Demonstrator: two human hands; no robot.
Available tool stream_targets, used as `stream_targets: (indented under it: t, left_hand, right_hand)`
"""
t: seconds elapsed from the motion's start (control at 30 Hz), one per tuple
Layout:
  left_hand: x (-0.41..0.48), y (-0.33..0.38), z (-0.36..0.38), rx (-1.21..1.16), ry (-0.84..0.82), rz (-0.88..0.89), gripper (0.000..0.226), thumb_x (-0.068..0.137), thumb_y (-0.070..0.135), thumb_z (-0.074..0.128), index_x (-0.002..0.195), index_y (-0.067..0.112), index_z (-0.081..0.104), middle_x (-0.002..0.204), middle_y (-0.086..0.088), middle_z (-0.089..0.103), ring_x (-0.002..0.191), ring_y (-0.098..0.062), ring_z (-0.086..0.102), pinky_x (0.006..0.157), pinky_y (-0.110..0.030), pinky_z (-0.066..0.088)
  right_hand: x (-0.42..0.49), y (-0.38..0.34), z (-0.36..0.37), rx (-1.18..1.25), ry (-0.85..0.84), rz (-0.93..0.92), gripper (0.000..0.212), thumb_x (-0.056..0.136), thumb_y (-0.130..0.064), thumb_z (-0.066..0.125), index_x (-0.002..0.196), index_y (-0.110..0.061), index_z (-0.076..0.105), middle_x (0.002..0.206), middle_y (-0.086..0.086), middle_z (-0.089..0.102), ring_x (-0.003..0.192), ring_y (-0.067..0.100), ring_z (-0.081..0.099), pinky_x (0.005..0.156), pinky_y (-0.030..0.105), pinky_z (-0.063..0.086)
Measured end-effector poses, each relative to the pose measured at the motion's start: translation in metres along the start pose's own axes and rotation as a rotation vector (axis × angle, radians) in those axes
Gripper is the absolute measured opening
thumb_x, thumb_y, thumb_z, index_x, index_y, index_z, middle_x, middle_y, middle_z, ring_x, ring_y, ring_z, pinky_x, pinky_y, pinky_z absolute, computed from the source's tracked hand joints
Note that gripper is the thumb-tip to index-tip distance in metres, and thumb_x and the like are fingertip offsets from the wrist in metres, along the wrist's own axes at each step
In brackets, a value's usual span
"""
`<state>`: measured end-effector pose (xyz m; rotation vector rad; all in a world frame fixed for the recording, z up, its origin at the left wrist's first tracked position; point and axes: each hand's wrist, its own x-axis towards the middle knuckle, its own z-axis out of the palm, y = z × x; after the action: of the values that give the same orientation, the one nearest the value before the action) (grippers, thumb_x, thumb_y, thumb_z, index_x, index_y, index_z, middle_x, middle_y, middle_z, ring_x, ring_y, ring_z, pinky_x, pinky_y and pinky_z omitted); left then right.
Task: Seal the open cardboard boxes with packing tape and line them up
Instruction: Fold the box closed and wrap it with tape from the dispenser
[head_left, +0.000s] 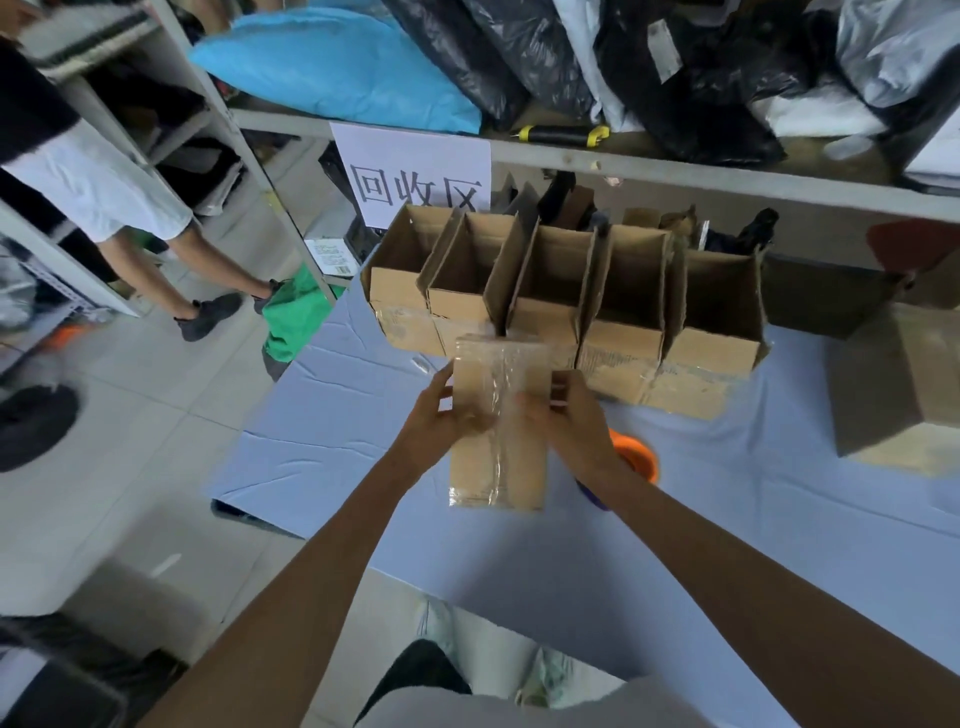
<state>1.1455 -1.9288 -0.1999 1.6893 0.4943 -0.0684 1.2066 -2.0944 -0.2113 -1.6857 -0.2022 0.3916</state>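
two bare forearms reach out from the near edge over a counter (332, 447) covered in a pale blue cloth, and between the hands stands a small cardboard box (498, 431) with a strip of clear packing tape (501, 395) running down the middle of its near face and folding over its top and bottom edges. the left hand (436, 421) holds the box's left side, thumb up along the left edge and fingers (470, 423) curled onto the front face beside the tape. the right hand (571, 421) clasps the right side, its fingers (524, 402) wrapped over the right edge and lying on the face just at the tape, so the box is gripped from both sides. just beyond the right wrist, partly hidden by it, an orange tape roll (636, 457) lies on the cloth. farther back, a row of open cardboard boxes (571, 291) stands side by side with flaps upright, taped along their lower seams; the held box sits just in front of the row's middle. to the far right another brown box (893, 389) rests on the counter. behind the row a metal shelf (675, 171) carries a blue bag (337, 62), black bags and a yellow-ended tool (563, 135), with a white paper sign (410, 171) hanging from its edge. at far left another person's legs (171, 260) stand on the tiled floor.
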Motion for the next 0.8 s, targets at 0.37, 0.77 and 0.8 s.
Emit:
stream_targets:
  t: [0.37,0.77,0.8]
  left_hand:
    - [-0.036,0.032,0.074,0.015,-0.265,0.09,0.058,0.081,-0.002,0.069,0.133,0.01,0.047,0.127,-0.012,0.051,0.108,-0.032,0.059,0.087,-0.042,0.054]
    - [-0.056,0.053,0.247,0.001,-0.472,0.112,0.048,0.079,0.007,0.073,0.122,0.013,0.054,0.109,0.0,0.064,0.098,-0.012,0.064,0.081,-0.029,0.055]
    - [-0.05,0.057,0.258,0.023,-0.478,0.127,0.049,0.081,0.008,0.072,0.126,0.009,0.053,0.112,-0.004,0.063,0.1,-0.017,0.063,0.083,-0.032,0.055]
  right_hand:
    - [-0.07,-0.011,-0.094,0.014,0.269,0.204,0.042,0.079,-0.024,0.071,0.111,-0.011,0.048,0.105,0.011,0.063,0.091,0.025,0.064,0.077,0.046,0.056]
    - [-0.135,0.004,-0.244,-0.214,0.594,0.201,0.034,0.078,-0.024,0.071,0.104,-0.011,0.055,0.102,-0.001,0.062,0.092,0.016,0.061,0.072,0.029,0.051]
    - [-0.132,0.007,-0.254,-0.214,0.594,0.207,0.035,0.078,-0.023,0.071,0.106,-0.011,0.055,0.103,0.0,0.062,0.092,0.016,0.061,0.071,0.028,0.05]
